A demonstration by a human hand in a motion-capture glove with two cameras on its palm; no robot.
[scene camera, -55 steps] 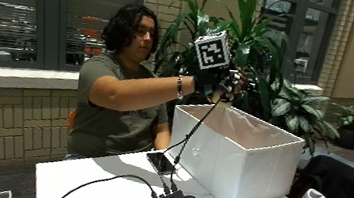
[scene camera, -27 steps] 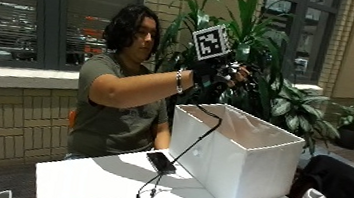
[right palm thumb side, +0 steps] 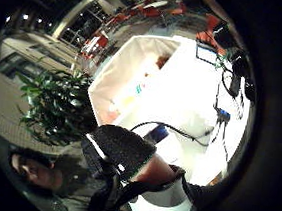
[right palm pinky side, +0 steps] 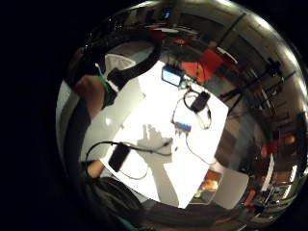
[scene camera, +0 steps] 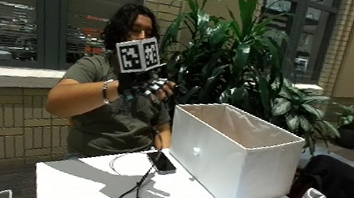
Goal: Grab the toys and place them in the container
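Since a second ago your grip (scene camera: 146, 86) has drawn back from above the container (scene camera: 237, 158) toward your chest; fingers loosely curled, holding nothing. Toys lie inside, below and beside it.

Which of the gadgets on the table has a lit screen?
The small device at the far end of the table glows blue; the black phone lies dark.

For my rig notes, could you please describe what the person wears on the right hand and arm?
The right hand wears a black glove with pale finger parts. A bracelet circles the wrist, and a short grey-green sleeve covers the upper arm.
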